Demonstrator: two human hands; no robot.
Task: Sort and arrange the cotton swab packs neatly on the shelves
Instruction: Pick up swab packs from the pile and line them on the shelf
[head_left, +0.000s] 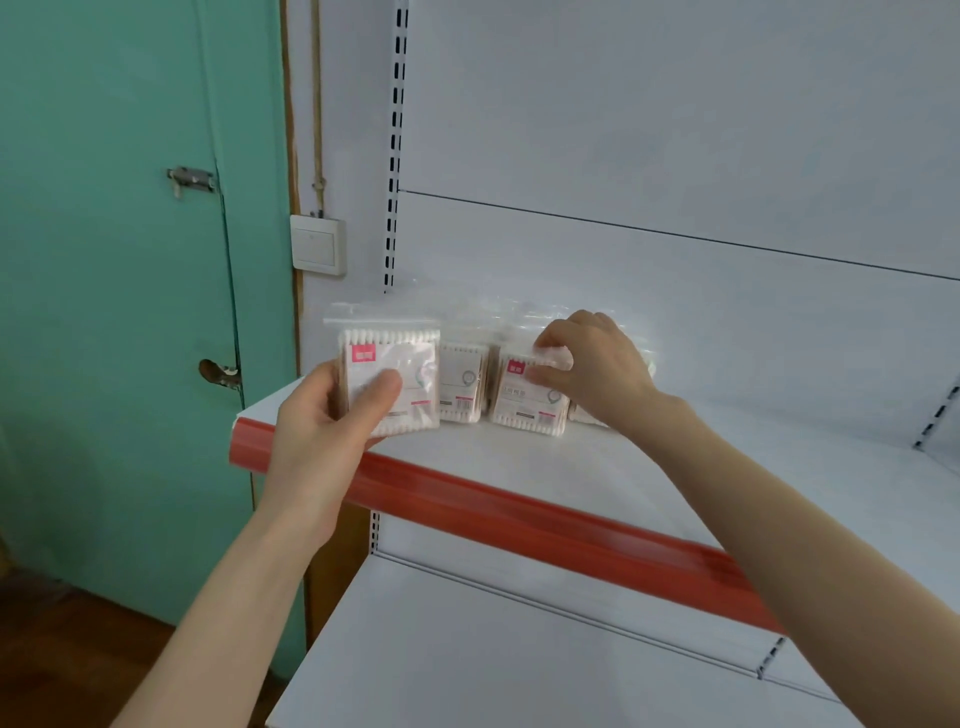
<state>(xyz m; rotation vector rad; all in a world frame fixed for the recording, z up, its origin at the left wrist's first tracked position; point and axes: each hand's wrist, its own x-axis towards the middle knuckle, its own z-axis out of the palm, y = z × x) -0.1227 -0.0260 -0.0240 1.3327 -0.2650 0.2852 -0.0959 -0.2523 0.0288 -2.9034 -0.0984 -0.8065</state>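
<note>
My left hand (332, 415) grips a clear cotton swab pack (410, 364) with a pink label, held upright above the left end of the white shelf (519, 462). A second pack (462, 384) stands against the back panel just right of it. My right hand (592, 364) pinches the top of a third standing pack (524, 400), thumb and fingers closed on its upper edge. A fourth pack (584, 415) shows only as a sliver under my right wrist.
The shelf has a red front strip (519, 519). A lower white shelf (493, 649) juts out beneath. To the left are a green door (130, 260) and a wall switch (318, 244). The shelf surface stretches to the right of the packs.
</note>
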